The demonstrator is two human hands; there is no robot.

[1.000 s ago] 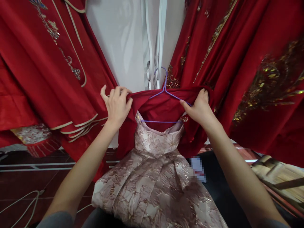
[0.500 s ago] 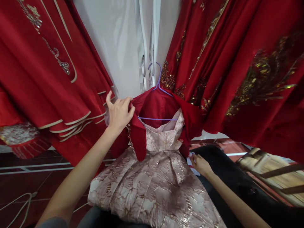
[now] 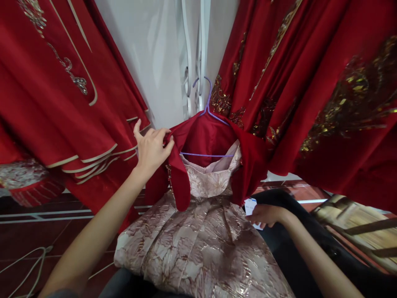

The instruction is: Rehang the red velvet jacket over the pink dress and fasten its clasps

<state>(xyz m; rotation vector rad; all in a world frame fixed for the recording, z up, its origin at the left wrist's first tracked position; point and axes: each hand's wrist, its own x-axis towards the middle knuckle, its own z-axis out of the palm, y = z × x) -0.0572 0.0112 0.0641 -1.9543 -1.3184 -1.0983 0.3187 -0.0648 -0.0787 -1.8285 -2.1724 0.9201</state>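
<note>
A pale pink brocade dress (image 3: 204,248) with gold thread lies in front of me, its skirt over my lap. Over its top is a short red jacket (image 3: 182,186) with long sleeves, on a purple hanger (image 3: 208,97) whose bar crosses the neckline. My left hand (image 3: 153,149) pinches the jacket's left shoulder edge between thumb and index finger, the little finger lifted. Beside the dress's waist on the right, my right hand (image 3: 269,215) has its fingers closed round a white card tag (image 3: 250,205) with a blue strip on top.
Red garments with cream piping (image 3: 77,124) hang at left, and red gowns with gold sequins (image 3: 350,91) hang at right. White cabinet doors (image 3: 142,54) stand between them. A white cable (image 3: 39,260) lies on the tiled floor at lower left. A slatted wooden item (image 3: 366,227) is at right.
My right hand has turned and moved slightly right, and more of the white tag shows now. My left hand has shifted a little left, still on the jacket's shoulder.
</note>
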